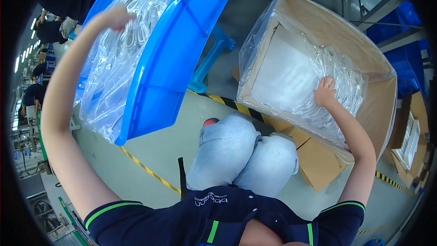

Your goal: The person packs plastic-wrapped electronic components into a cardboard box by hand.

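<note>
My left hand (117,18) is over the blue plastic bin (166,68) at the left, just above or touching white cables (136,29) in clear plastic bags. Blur smears its fingers, so I cannot tell whether they grip anything. At the right, my right hand (324,93) reaches into a cardboard carton (318,20). Its fingers are spread and lie on clear-bagged cables (343,79) along the carton's right side. A whitish sheet or bag layer (284,70) covers the left part of the carton's inside. Clear plastic lining hangs over the carton's rim.
A light-blue stool (214,59) stands between bin and carton. Below the carton are a closed cardboard box (318,161) and yellow-black floor tape (227,102). An open box with white trays (407,143) is at the far right. Other people (34,95) are at the left.
</note>
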A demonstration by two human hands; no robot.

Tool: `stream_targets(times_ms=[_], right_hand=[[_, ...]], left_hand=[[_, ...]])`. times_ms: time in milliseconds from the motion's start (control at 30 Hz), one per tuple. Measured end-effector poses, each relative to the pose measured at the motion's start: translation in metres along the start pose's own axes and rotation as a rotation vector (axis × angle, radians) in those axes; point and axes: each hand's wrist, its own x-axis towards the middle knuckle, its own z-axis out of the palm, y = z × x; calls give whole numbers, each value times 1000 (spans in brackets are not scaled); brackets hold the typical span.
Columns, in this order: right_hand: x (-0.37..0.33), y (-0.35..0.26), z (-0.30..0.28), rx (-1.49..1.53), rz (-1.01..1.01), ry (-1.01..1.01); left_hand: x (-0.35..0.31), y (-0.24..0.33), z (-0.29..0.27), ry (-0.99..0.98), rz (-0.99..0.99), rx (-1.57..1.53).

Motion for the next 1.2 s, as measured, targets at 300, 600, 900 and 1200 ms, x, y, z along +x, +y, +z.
stream_targets(times_ms=[300,600,900,1200], right_hand=[[2,25,-9,-13,-105,2],[4,56,-20,114,-309,-12],[-52,60,-108,607,-270,503],[-120,36,-219,2040,-704,420]], left_hand=[[-16,21,45,-32,-269,-476],[-20,18,45,251,-233,-352],[-87,165,-109,946,558,-1038],[-94,411,-77,-127,1059,-1007]])
